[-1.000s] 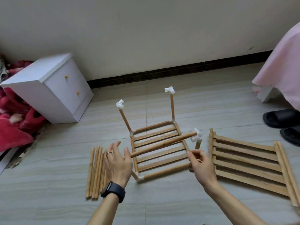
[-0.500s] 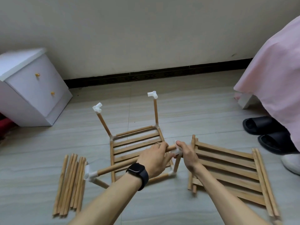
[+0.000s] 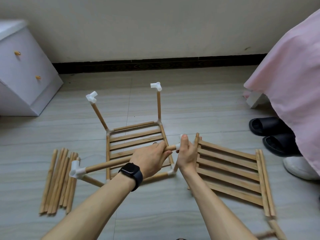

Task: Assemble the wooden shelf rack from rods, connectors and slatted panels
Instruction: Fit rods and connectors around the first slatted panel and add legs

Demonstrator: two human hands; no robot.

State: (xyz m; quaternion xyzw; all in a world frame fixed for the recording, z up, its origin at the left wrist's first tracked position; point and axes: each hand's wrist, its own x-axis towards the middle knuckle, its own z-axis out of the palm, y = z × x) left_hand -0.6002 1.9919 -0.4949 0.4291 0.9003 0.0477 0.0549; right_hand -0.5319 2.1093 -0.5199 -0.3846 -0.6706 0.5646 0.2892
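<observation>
On the floor (image 3: 199, 104), seen from the head camera, the half-built rack (image 3: 136, 135) sits in the middle. Its slatted base lies flat and two far posts (image 3: 158, 104) stand upright. The left hand (image 3: 152, 158) curls its fingers round a horizontal rod (image 3: 107, 165) close to the rod's right end. The right hand (image 3: 187, 153) pinches the near-right connector (image 3: 178, 147), thumb upright along it. The rod's left end sits in the near-left connector (image 3: 76, 169). To seat this joint well, line the rod up square with the socket, brace the connector against the push, and press straight in without twisting the post below. Spare rods (image 3: 58, 181) lie to the left and a second panel (image 3: 228, 168) lies to the right.
</observation>
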